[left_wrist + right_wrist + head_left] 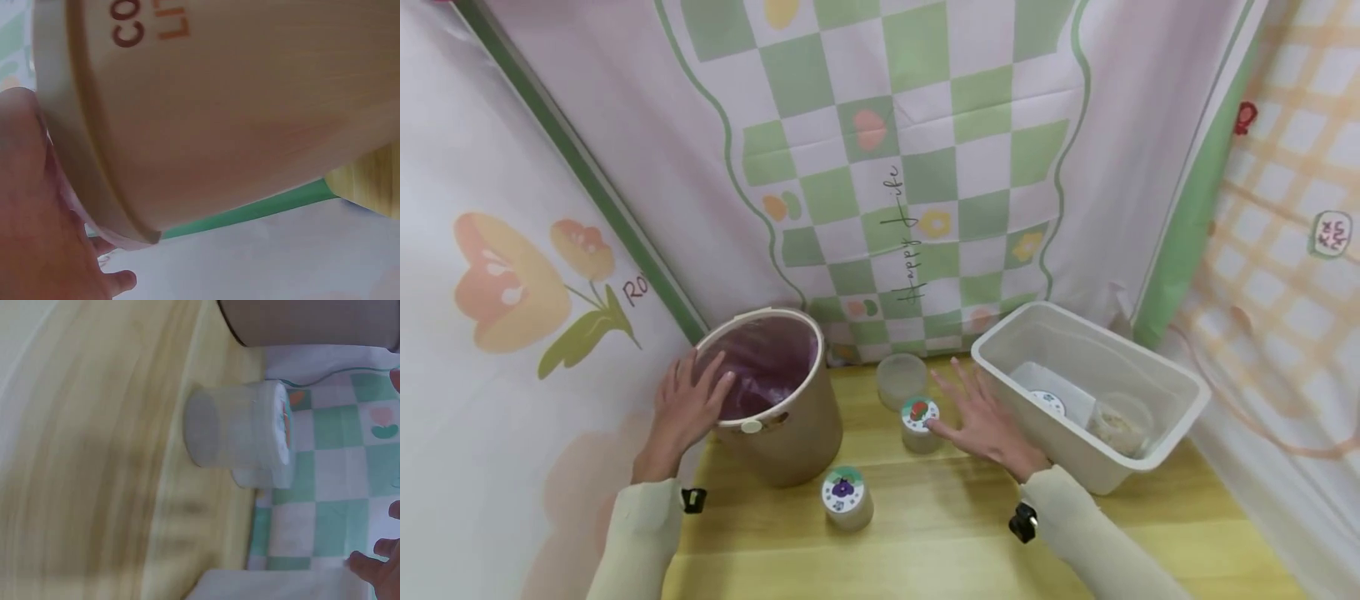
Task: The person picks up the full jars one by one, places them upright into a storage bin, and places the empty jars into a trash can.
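Note:
Over the left rim of a beige bucket (801,433) with a purple lining (760,383), my left hand (688,400) lies with fingers spread. The left wrist view shows that hand (44,212) close against the rim; whether it touches is unclear. My right hand (981,417) hovers with fingers extended beside a small clear jar (921,425), whose lid bears a red picture. That jar (237,425) stands upright in the right wrist view. Behind it is another clear round container (901,375). Nearer me stands a jar with a purple picture on its lid (844,492).
To the right, a white rectangular bin (1157,392) holds a clear container (1120,423) with small pale contents and a round white-labelled lid (1047,403). Patterned cloth (917,125) hangs behind the wooden table (925,550) and along both sides.

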A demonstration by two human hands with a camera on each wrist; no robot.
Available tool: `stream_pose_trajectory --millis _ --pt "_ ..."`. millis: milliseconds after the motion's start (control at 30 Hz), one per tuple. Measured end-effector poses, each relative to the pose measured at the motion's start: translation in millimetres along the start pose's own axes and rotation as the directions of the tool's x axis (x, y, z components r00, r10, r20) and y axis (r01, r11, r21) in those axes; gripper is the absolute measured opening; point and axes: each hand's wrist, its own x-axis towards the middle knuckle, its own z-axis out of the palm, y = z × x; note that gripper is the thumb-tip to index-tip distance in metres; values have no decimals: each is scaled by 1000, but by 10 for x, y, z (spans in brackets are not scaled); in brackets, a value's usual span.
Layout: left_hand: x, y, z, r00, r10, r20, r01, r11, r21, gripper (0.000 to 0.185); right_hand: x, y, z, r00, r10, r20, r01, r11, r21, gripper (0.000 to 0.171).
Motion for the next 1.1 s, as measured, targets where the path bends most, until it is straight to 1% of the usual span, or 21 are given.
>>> stream_pose_trajectory --millis 133,200,333,467,567,733,867,933,1000,1067,1100 --pt "22 -45 65 1000 -23 15 23 1000 -21 75 45 2 159 1000 13 8 -13 999 46 96" --pt "29 -71 87 999 -33 23 34 999 -30 79 71 19 263 1000 20 7 -21 999 49 100" --pt "36 -95 103 997 -59 44 61 997 -44 82 99 52 484 999 38 0 -38 996 82 107" --pt "57 -68 106 995 -81 60 85 994 -63 80 96 55 664 998 63 26 -66 987 148 110" --pt "73 -74 116 994 -92 60 96 993 -70 81 102 49 784 997 63 51 -71 982 175 112" --pt "107 -70 155 995 -90 51 93 994 -60 81 69 78 956 997 41 60 -51 983 175 112" --pt "125 -50 167 993 -89 73 94 994 -60 81 22 99 1046 997 39 65 -49 986 161 112" --pt "129 -59 169 992 -96 82 102 993 -64 83 13 108 1086 998 32 46 -39 987 159 112" --pt "122 -70 159 991 -104 87 110 992 -68 84 17 118 1140 1000 8 0 -8 988 157 110" --pt "115 -88 147 990 -113 89 119 991 -66 84 32 126 1204 997 -32 -74 44 987 158 106" --pt "113 -98 144 989 -116 90 122 990 -64 85 40 130 1240 991 -58 -123 76 985 154 104"
